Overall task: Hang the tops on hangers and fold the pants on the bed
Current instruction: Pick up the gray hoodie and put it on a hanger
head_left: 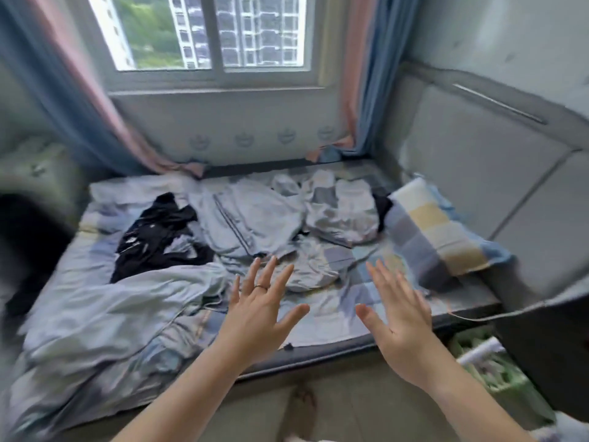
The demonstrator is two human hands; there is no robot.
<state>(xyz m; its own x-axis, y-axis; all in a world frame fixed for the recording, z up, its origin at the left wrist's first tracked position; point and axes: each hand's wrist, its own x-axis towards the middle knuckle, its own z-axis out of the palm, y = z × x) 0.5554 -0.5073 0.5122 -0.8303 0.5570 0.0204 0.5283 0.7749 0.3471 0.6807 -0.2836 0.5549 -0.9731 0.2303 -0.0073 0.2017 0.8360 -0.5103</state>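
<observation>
- Both hands are out over the near side of the bed (328,328), fingers spread flat and holding nothing. The left hand (258,311) has a ring (262,286) on it, and the right hand (398,317) is near it, not touching.
- The shot is pretty blurry, so I can't tell if either palm actually touches the sheet.
- The clothes are strewn across the middle of the bed:
  - a black garment (159,231) is crumpled on the left
  - a pale grey garment with a dark stripe (248,218) lies just beside it
  - a white-and-grey garment (341,212) sits further right
  - a small pale crumpled garment (309,269) lies just past the left fingertips
- I honestly can't tell which are tops and which are pants.
- A bunched-up duvet (111,311) hogs the near left part of the bed, right up against the black garment.
- A checked pillow (436,228) sits at the right end, by the padded wall panel (478,161).
- The window (210,33) is behind the bed, with pink-and-blue curtains (363,90) hanging down either side.
- A green basket (487,368) is on the floor by the bed's right corner, and a bare foot (302,406) shows below the hands.
</observation>
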